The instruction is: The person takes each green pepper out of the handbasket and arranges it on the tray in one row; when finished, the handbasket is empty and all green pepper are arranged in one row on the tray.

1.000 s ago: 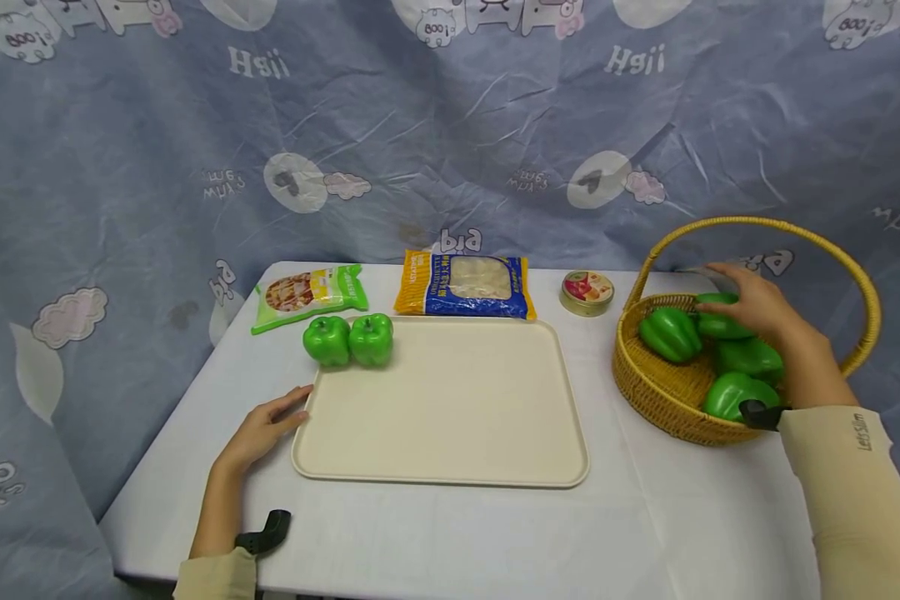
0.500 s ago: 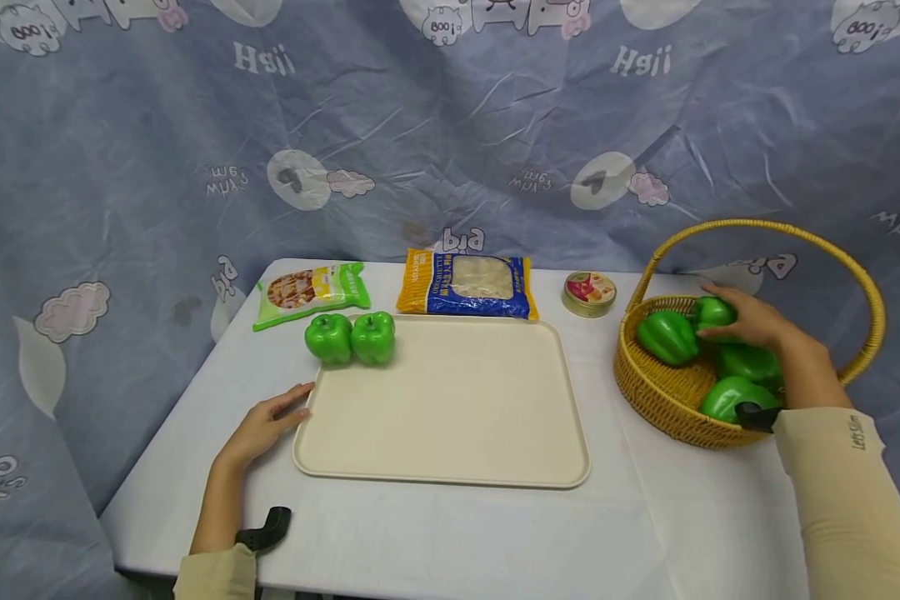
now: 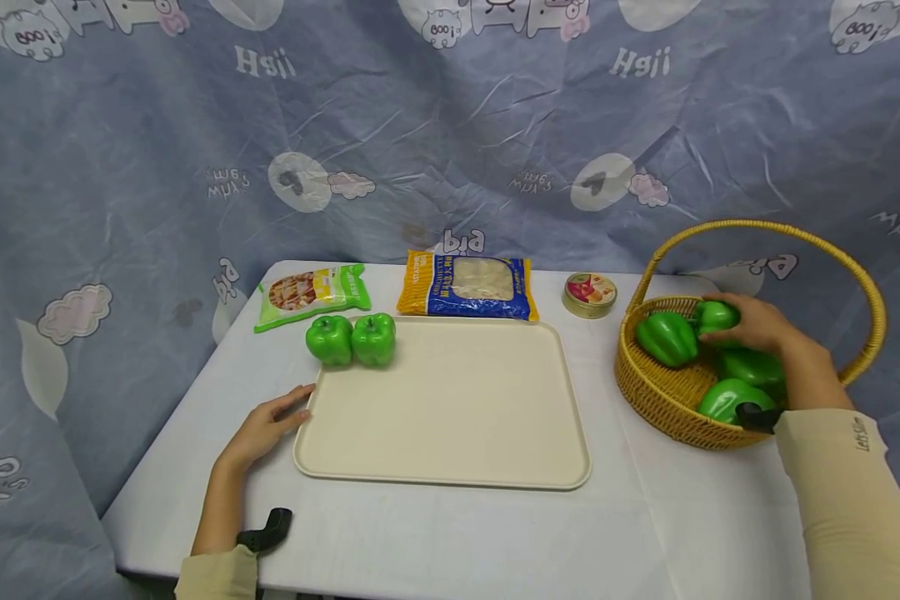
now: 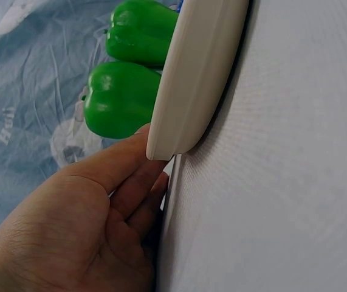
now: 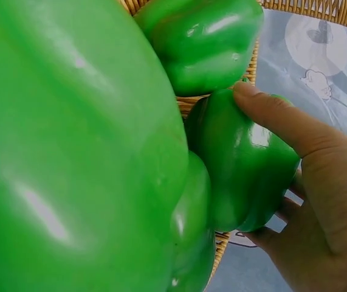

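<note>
In the head view my right hand (image 3: 767,327) reaches into a round wicker basket (image 3: 656,408) and holds a green bell pepper (image 3: 716,315) at its back. The right wrist view shows the thumb on the glossy side of this pepper (image 5: 246,161) and the fingers curling behind it. Other green bell peppers (image 3: 667,339) lie around it in the basket. My left hand (image 3: 261,429) rests at the left edge of a cream tray (image 3: 450,400), its fairly straight fingers touching the rim. Two green bell peppers (image 3: 373,339) stand side by side at the tray's back left corner.
Behind the tray lie a green snack packet (image 3: 312,296) and a blue and yellow pasta bag (image 3: 468,286). A small round tin (image 3: 589,294) stands between bag and basket. The basket's tall handle (image 3: 765,223) arches over my right hand. A patterned curtain (image 3: 450,125) hangs behind.
My right hand has lowered slightly around the back pepper, which has turned from lying lengthwise to showing its end. The left hand stays at the tray.
</note>
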Tool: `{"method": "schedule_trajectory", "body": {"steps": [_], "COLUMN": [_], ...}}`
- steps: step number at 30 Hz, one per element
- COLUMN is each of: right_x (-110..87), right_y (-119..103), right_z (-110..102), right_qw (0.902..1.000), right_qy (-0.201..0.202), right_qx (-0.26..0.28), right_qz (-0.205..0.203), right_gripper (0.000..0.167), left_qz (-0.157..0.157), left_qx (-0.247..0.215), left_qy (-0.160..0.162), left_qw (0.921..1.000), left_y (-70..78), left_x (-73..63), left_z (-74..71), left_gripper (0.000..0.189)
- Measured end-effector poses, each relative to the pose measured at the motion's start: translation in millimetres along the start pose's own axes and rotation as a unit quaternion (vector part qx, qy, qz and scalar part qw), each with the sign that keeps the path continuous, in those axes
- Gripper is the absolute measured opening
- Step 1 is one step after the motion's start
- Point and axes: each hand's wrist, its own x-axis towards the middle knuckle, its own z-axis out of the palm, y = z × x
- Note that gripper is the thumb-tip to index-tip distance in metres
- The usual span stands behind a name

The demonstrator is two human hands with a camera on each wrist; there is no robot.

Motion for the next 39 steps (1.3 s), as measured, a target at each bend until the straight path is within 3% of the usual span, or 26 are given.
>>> {"method": "schedule_trajectory", "body": {"steps": [5,22,32,39], "right_x": [-2.3,-10.1,-27.0,-48.6], "right_y": [-2,-4,-41,-67], "right_z": [0,-5,-8,2], "right_qw": [0.9999,0.9982,0.9925,0.9842], "right_qy": [0.006,0.059,0.108,0.154], "right_qx": [-0.002,0.001,0.058,0.083], "right_qz": [0.011,0.008,0.001,-0.023], "right_gripper": [0.086,0.083,0.085,0.079], "left_qz": [0.009,0.004,0.005,0.003], "left_qx": [-0.006,0.007,0.010,0.004], "left_qy": [0.002,0.003,0.002,0.001], "left_qw": [0.9999,1.0000,0.9999,1.0000], "left_y": [-6.0,-5.1,-6.8,-3.7], "left_x": [1.9,2.2,1.7,1.9], "left_z": [0.3,1.0,-0.9,0.1], "left_gripper": [0.053,0.054,0.054,0.054]}}
